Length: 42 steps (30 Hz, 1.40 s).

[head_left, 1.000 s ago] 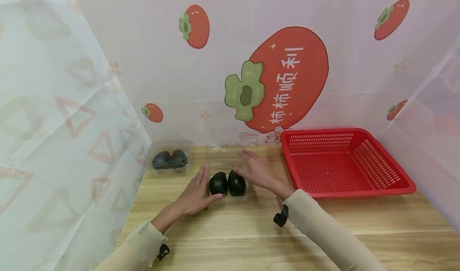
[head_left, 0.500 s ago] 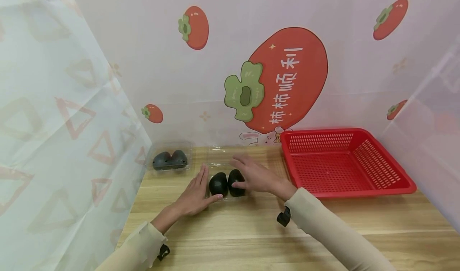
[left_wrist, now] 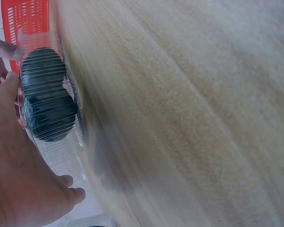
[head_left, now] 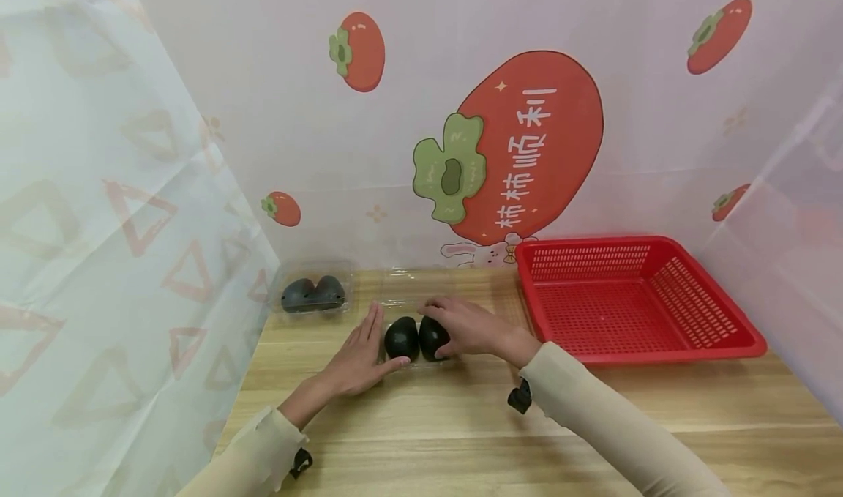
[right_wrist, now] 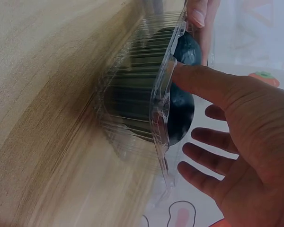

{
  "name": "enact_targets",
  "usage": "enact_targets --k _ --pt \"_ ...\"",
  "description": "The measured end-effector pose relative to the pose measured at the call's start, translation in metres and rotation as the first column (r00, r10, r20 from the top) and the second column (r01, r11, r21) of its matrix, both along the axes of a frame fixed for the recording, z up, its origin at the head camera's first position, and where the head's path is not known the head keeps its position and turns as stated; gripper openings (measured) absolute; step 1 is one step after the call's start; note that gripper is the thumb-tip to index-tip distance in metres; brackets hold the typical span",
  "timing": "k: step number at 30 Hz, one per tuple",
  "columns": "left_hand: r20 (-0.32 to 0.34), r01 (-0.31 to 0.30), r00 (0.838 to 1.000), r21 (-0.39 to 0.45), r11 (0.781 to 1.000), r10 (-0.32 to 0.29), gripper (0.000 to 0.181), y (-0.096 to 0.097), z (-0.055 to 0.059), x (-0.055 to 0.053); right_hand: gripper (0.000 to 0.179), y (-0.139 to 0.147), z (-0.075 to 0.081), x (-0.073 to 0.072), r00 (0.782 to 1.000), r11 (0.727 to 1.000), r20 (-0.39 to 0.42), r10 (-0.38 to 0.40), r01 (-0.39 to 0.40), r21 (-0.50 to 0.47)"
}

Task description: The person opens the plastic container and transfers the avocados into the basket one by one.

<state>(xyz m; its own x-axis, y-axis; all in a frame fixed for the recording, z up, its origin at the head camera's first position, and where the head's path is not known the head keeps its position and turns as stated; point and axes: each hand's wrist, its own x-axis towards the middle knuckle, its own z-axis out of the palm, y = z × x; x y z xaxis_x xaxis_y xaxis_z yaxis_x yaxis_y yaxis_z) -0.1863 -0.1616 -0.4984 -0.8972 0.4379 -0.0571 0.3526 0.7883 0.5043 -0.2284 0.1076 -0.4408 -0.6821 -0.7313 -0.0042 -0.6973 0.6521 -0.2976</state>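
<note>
Two dark green, egg-shaped avocados (head_left: 401,338) sit inside a clear, ribbed plastic box (right_wrist: 156,109) on the wood-grain desk (head_left: 421,424), the transparent lid (head_left: 416,286) not yet closed. The right hand (head_left: 470,326) grips one with fingers and thumb; the left hand (head_left: 358,356), fingers straight, lies along the box's side. Farther back, a second clear box (head_left: 316,268) looks finished, closed over a dark pair (head_left: 298,295).

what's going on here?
A person is working at a wooden table with both hands on an open clear box of two dark fruits. The right hand spans the right fruit, thumb in front; whether it grips it, I can't tell. The left hand is at the box's left side, fingers straight. Both fruits are in the box. A second clear box with two more dark fruits sits farther left, and a red basket stands to the right.
</note>
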Motion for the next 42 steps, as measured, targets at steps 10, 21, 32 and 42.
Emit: enact_targets --k 10,21,32,42 --pt "0.002 0.002 1.000 -0.007 1.000 -0.002 0.113 0.001 -0.001 -0.001 0.080 -0.002 -0.004 -0.003 1.000 0.999 0.010 0.018 -0.018 0.051" --pt "-0.005 0.002 1.000 -0.001 1.000 -0.002 0.112 0.002 -0.002 -0.001 0.076 -0.009 -0.007 -0.004 1.000 0.996 0.007 -0.001 0.000 0.092" --pt "-0.001 -0.002 1.000 -0.005 1.000 0.002 0.112 0.001 -0.001 -0.001 0.077 -0.016 -0.005 -0.010 0.998 0.996 0.063 -0.008 0.002 0.091" --pt "-0.005 -0.004 1.000 -0.005 1.000 0.004 0.111 0.001 -0.003 -0.001 0.078 -0.021 -0.007 -0.017 0.990 0.991 0.137 -0.038 0.020 0.129"
